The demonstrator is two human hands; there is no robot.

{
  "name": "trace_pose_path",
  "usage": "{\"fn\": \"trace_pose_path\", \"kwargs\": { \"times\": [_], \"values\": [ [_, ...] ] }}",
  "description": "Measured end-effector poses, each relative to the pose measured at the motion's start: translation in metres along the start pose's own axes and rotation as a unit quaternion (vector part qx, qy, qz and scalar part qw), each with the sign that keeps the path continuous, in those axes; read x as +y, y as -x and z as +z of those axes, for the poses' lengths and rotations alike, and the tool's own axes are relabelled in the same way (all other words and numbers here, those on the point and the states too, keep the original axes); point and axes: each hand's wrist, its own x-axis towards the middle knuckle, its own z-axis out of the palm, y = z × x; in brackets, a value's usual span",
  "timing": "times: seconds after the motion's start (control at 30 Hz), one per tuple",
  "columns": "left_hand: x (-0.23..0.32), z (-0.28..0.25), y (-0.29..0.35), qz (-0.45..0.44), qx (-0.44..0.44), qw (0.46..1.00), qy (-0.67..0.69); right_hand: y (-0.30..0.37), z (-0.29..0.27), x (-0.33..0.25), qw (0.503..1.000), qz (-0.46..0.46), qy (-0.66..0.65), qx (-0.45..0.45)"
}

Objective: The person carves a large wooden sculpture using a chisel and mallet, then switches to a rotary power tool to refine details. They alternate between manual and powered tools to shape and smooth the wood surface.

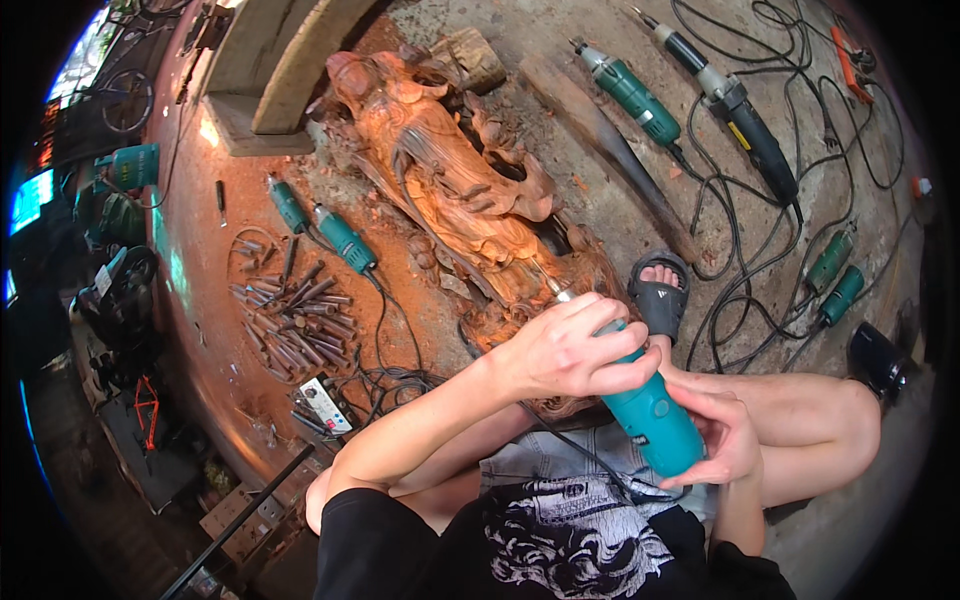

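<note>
A teal die grinder slants across my lap, its metal nose toward a carved wooden figure. Around the grinder's front part wraps my left hand, fingers curled over the body. My right hand grips the rear end, thumb beneath and fingers along the side. The metal nose meets or nearly meets the base of the carving; my left hand hides the exact contact. The reddish figure lies on the ground, stretching away from me, with draped folds and pierced openings.
Left of the carving lie a heap of chisels, two small teal grinders and a white control box. Right are a green grinder, a black grinder, tangled cords and a wooden club. A wooden bench stands behind.
</note>
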Motion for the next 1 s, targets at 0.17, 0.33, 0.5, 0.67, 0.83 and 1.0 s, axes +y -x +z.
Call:
{"fn": "trace_pose_path", "kwargs": {
  "times": [0.17,0.33,0.5,0.67,0.83,1.0],
  "values": [
    [-0.022,0.005,0.008,-0.060,-0.079,0.995,-0.034,-0.055,0.035,-0.026,0.938,0.009,0.287,0.193],
    [-0.043,0.002,0.012,-0.147,-0.057,0.987,0.026,-0.088,0.042,-0.025,0.894,-0.064,0.387,0.216],
    [-0.046,0.005,0.017,-0.195,-0.062,0.978,0.048,-0.101,0.048,-0.020,0.879,-0.075,0.417,0.220],
    [-0.046,0.001,0.015,-0.215,-0.051,0.973,0.059,-0.106,0.049,-0.022,0.877,-0.080,0.424,0.211],
    [-0.048,0.005,0.017,-0.220,-0.028,0.973,0.057,-0.108,0.049,-0.023,0.872,-0.086,0.434,0.209],
    [-0.048,0.005,0.016,-0.220,-0.034,0.972,0.073,-0.108,0.052,-0.024,0.871,-0.082,0.433,0.218]
  ]
}}
